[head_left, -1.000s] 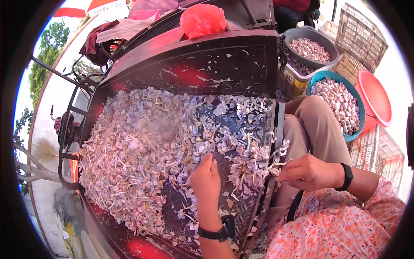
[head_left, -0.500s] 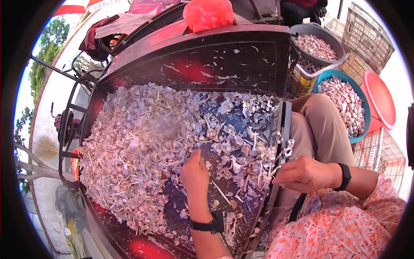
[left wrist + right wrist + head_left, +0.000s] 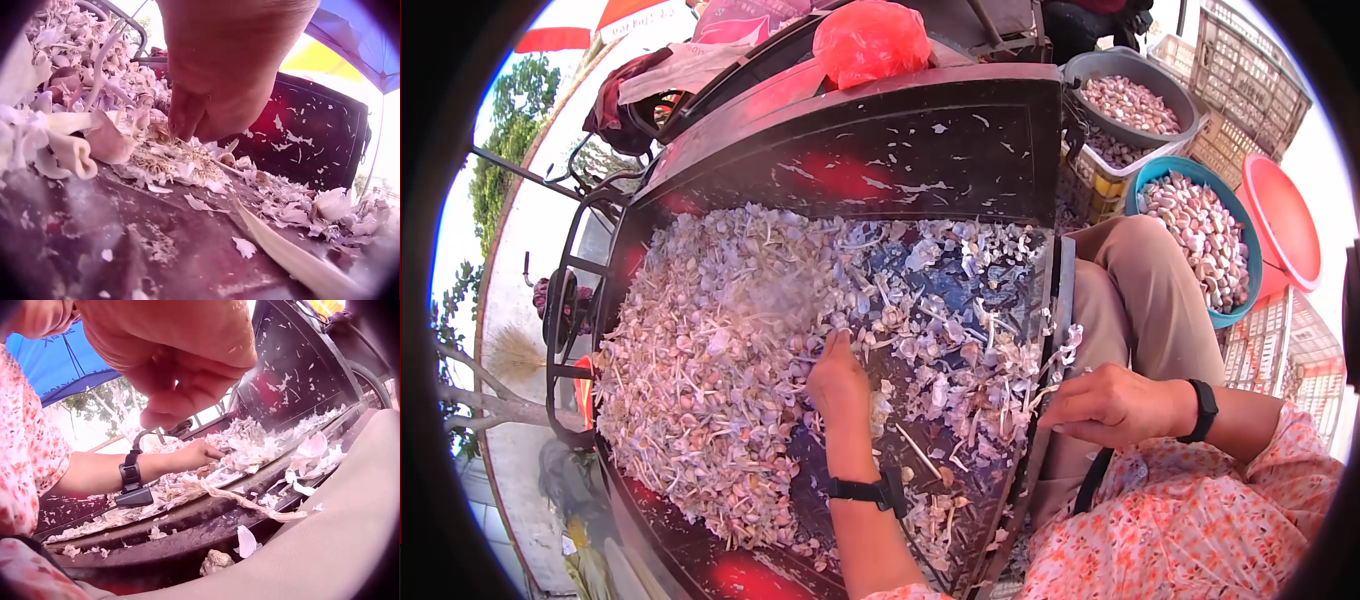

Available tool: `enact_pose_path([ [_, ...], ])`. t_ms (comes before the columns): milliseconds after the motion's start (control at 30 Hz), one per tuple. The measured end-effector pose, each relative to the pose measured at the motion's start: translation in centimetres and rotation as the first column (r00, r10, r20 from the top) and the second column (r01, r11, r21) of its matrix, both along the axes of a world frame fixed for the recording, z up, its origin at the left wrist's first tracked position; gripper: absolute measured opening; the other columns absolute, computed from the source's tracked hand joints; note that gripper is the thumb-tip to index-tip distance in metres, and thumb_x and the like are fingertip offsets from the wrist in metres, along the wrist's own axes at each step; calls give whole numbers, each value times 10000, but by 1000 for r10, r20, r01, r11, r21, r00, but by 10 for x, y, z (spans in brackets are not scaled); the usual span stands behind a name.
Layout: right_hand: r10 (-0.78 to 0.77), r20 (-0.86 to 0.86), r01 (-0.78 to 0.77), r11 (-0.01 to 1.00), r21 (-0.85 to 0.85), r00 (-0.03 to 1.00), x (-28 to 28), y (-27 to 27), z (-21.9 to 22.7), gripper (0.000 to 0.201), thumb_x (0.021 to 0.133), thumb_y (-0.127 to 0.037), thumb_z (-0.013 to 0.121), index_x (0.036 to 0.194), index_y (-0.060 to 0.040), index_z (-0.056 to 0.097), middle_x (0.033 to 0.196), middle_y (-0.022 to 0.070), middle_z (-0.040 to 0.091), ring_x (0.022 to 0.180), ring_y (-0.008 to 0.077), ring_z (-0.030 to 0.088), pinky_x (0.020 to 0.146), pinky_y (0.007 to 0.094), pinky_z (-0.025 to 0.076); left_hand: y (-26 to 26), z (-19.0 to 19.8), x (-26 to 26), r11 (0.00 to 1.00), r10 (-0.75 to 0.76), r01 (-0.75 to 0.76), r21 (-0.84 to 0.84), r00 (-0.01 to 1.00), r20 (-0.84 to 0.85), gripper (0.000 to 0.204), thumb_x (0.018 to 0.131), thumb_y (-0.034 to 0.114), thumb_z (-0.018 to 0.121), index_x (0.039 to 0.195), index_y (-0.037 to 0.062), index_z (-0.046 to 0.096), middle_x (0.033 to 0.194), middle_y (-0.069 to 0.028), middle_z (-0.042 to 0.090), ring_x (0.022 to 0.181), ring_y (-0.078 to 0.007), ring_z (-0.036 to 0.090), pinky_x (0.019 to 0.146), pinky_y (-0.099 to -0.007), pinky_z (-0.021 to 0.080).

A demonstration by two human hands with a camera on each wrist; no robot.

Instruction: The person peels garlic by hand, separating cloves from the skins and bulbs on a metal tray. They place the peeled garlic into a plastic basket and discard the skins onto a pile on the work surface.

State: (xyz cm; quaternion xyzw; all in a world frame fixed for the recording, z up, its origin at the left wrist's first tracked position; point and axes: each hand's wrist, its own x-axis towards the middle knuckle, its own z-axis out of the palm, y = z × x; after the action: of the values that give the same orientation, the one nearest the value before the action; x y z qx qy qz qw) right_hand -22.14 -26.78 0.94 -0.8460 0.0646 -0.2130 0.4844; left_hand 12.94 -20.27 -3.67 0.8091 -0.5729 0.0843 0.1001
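Observation:
My left hand (image 3: 840, 385) reaches into the edge of a heap of dry garlic skins and stalks (image 3: 700, 370). In the left wrist view its bent fingers (image 3: 181, 115) point down, fingertips right at a clump of garlic roots (image 3: 181, 165); I cannot tell whether they pinch any of it. My right hand (image 3: 1100, 405) hovers over the thigh by the bed's near edge, fingers loosely curled. The right wrist view shows nothing held between those fingers (image 3: 181, 394). Close in front of them, a bit of papery skin (image 3: 1065, 345) hangs over the rim.
A dark metal cart bed (image 3: 960, 150) with raised walls holds the heap. To the right stand a teal basin of garlic cloves (image 3: 1250, 240), a grey tub of cloves (image 3: 1185, 95), a red basin (image 3: 1280, 215) and plastic crates (image 3: 1250, 70). A red plastic bag (image 3: 870, 45) sits on the far wall.
My left hand has moved left and farther in, to the heap's edge, leaving a long stalk and scraps in view behind it. My right hand stays almost in place.

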Motion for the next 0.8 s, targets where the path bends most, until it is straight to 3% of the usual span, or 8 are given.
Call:
enact_pose_path([
  [67, 14, -14, -14, 1000, -5, 1000, 2, 1, 0, 178, 788, -32, 609, 965, -21, 619, 809, 105, 601, 706, 295, 609, 588, 364, 496, -10, 0, 7, 988, 92, -82, -130, 993, 71, 338, 779, 68, 517, 1099, 71, 624, 1100, -162, 619, 943, -306, 626, 790, -388, 505],
  [200, 42, -38, -43, 999, -24, 998, 3, 3, 3, 178, 794, -33, 600, 971, -22, 616, 820, 106, 600, 725, 292, 608, 606, 366, 496, -24, -2, 11, 996, 72, -66, -67, 994, 83, 338, 779, 96, 546, 1109, 74, 619, 1006, -172, 646, 885, -322, 635, 762, -394, 507],
  [300, 22, -14, -22, 1000, 19, 1000, 0, 1, 6, 184, 793, -26, 594, 976, -24, 615, 827, 110, 599, 746, 295, 606, 623, 367, 496, -19, 15, -12, 951, 118, -131, 280, 991, 65, 360, 789, 200, 589, 1129, 85, 609, 763, -163, 654, 755, -333, 639, 671, -425, 497],
  [533, 57, 1, -57, 998, 17, 998, 4, 0, 6, 190, 782, -3, 606, 971, -13, 628, 822, 118, 613, 735, 297, 609, 616, 355, 488, -27, 18, -12, 924, 173, -186, 335, 983, 67, 231, 776, 202, 605, 946, 55, 662, 860, -161, 668, 804, -322, 653, 679, -428, 513],
  [600, 63, -58, -60, 997, 52, 996, 12, 3, 17, 136, 790, 0, 611, 923, -1, 641, 783, 125, 615, 707, 287, 610, 601, 344, 480, -40, 11, -11, 839, 206, -254, 481, 967, 151, 170, 757, 152, 611, 886, 82, 695, 897, -129, 680, 856, -303, 664, 663, -403, 530],
  [633, 115, -35, -112, 991, 66, 993, 30, 12, 22, 134, 786, 9, 606, 914, 1, 643, 768, 126, 616, 690, 278, 609, 599, 343, 475, -11, 22, 6, 823, 303, -302, 480, 950, 78, 143, 753, 142, 616, 860, 105, 705, 890, -112, 686, 847, -280, 670, 661, -397, 531],
  [700, 87, -47, -83, 994, 76, 995, 24, 9, 19, 139, 788, 20, 580, 910, 1, 643, 765, 115, 618, 661, 249, 600, 583, 317, 462, -35, 26, -27, 845, 264, -282, 455, 959, 103, 224, 723, 144, 651, 925, 56, 694, 955, -146, 669, 885, -319, 653, 727, -511, 515],
  [800, 139, -81, -119, 970, 212, 987, 47, 19, 38, 141, 795, 18, 562, 912, 10, 641, 751, 94, 616, 634, 193, 590, 564, 295, 453, -17, 25, -28, 927, 284, -265, 266, 958, -35, 143, 719, 125, 631, 819, 44, 692, 824, -148, 668, 802, -299, 658, 677, -402, 522],
])
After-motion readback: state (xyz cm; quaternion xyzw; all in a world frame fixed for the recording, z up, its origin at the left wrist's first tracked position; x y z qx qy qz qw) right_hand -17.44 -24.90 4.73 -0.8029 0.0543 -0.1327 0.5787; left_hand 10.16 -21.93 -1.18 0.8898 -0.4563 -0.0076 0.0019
